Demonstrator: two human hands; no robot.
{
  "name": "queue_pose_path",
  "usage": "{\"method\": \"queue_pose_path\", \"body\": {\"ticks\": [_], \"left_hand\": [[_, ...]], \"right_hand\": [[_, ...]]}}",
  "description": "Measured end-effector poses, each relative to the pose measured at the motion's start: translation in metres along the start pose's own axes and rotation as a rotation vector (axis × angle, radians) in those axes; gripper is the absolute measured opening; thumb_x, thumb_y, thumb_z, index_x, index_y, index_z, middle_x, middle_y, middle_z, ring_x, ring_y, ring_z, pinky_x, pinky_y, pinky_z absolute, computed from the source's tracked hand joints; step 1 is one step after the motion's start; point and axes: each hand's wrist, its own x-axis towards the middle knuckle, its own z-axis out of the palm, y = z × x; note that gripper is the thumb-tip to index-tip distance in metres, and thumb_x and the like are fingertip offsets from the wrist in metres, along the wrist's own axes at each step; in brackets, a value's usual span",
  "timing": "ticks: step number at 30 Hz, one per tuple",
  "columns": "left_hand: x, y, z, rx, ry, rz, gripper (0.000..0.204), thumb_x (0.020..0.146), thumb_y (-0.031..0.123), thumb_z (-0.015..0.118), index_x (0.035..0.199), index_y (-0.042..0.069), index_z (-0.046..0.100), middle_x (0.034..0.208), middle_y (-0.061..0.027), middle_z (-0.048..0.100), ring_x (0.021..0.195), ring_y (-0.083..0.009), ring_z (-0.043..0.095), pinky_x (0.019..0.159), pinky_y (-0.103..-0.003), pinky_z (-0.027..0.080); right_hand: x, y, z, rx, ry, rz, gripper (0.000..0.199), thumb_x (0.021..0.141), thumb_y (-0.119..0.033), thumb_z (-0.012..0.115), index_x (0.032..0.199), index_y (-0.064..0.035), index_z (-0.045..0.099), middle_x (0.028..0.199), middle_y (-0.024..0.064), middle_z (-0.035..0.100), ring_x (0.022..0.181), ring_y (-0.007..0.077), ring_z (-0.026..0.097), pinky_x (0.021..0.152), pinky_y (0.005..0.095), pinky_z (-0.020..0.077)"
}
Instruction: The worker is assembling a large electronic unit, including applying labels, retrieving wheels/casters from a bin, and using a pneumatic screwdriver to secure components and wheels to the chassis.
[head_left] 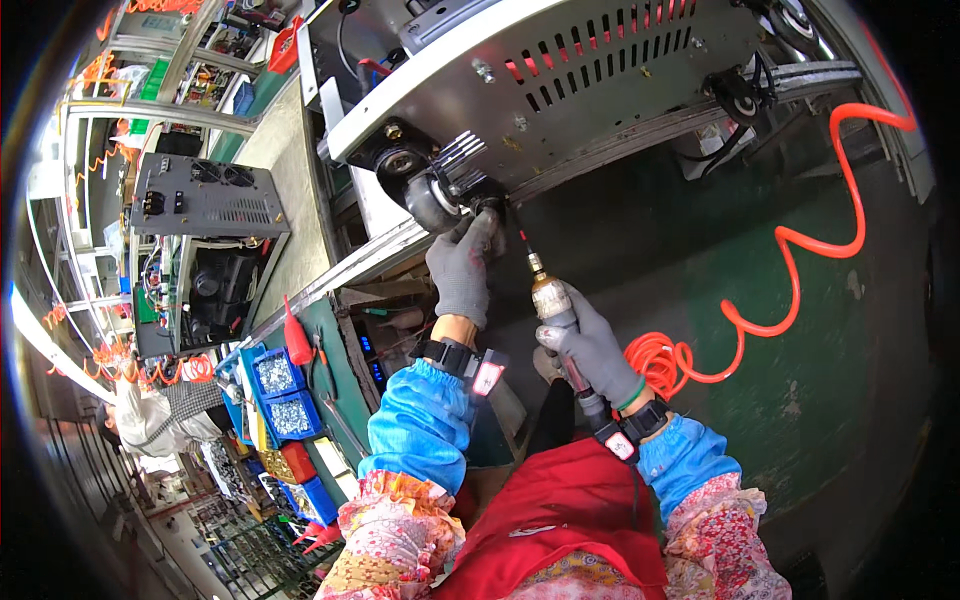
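Observation:
My left hand (463, 268), in a grey glove, has its fingers closed at a black swivel caster (432, 203) on the underside of a grey metal cabinet (580, 130). What the fingertips cover there is partly hidden. My right hand (592, 350), also gloved, is wrapped round a pneumatic screwdriver (551, 300) with a brass-coloured nose. Its long thin bit (521, 236) points up toward the caster mount beside my left fingertips. Whether the tip touches a fastener cannot be made out. Slots and several small bolts show in the cabinet's base.
A coiled orange air hose (735, 318) hangs at the right. Another grey cabinet (212, 198) stands on the bench at left. Blue bins (272, 372) of small metal parts sit lower left, near a red-handled tool (318, 348). Another person (150, 412) is at far left.

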Motion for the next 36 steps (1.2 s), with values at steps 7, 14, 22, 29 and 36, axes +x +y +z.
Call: {"method": "queue_pose_path", "body": {"ticks": [7, 14, 22, 29, 36], "left_hand": [[0.01, -0.005, -0.003, 0.135, -0.02, 0.087, 0.034, 0.082, 0.029, 0.074, 0.083, -0.005, 0.071, 0.072, -0.0027, 0.065, 0.065, -0.0099, 0.054, 0.062, -0.027, 0.044], [0.005, -0.002, 0.003, 0.231, 0.099, 0.104, 0.039, 0.078, 0.033, 0.077, 0.066, -0.004, 0.068, 0.063, -0.0041, 0.062, 0.06, -0.0131, 0.052, 0.06, -0.031, 0.043], [0.003, 0.006, 0.003, 0.215, 0.045, 0.084, 0.036, 0.078, 0.028, 0.077, 0.089, -0.005, 0.069, 0.078, -0.006, 0.067, 0.067, -0.0129, 0.056, 0.064, -0.03, 0.046], [0.005, 0.002, 0.003, 0.163, 0.04, 0.057, 0.034, 0.079, 0.022, 0.078, 0.1, -0.003, 0.069, 0.088, -0.0051, 0.069, 0.075, -0.0116, 0.059, 0.071, -0.027, 0.048], [0.003, 0.004, 0.005, 0.209, 0.054, 0.132, 0.042, 0.085, 0.031, 0.073, 0.098, -0.008, 0.068, 0.082, -0.0045, 0.066, 0.072, -0.0107, 0.055, 0.067, -0.026, 0.046]], "right_hand": [[-0.006, -0.004, 0.008, 0.233, -0.071, 0.084, 0.067, 0.083, -0.016, 0.066, 0.143, -0.0128, 0.038, 0.083, 0.001, 0.055, 0.059, 0.0091, 0.054, 0.05, 0.025, 0.0472], [-0.008, -0.008, 0.017, 0.246, -0.038, 0.064, 0.063, 0.083, -0.015, 0.066, 0.141, -0.013, 0.04, 0.082, 0.0016, 0.055, 0.058, 0.0093, 0.053, 0.05, 0.0253, 0.0469], [-0.008, -0.011, 0.02, 0.221, -0.021, 0.081, 0.063, 0.083, -0.014, 0.066, 0.141, -0.0122, 0.041, 0.082, 0.0007, 0.054, 0.057, 0.0077, 0.052, 0.049, 0.0241, 0.0456], [-0.01, -0.016, 0.022, 0.173, -0.005, 0.063, 0.064, 0.083, -0.016, 0.067, 0.141, -0.0096, 0.041, 0.081, 0.0004, 0.055, 0.058, 0.0064, 0.051, 0.051, 0.0228, 0.0454], [-0.01, -0.017, 0.023, 0.135, 0.037, 0.091, 0.063, 0.085, -0.016, 0.068, 0.141, -0.0089, 0.041, 0.081, 0.0002, 0.055, 0.058, 0.0059, 0.051, 0.051, 0.0222, 0.045]]}}
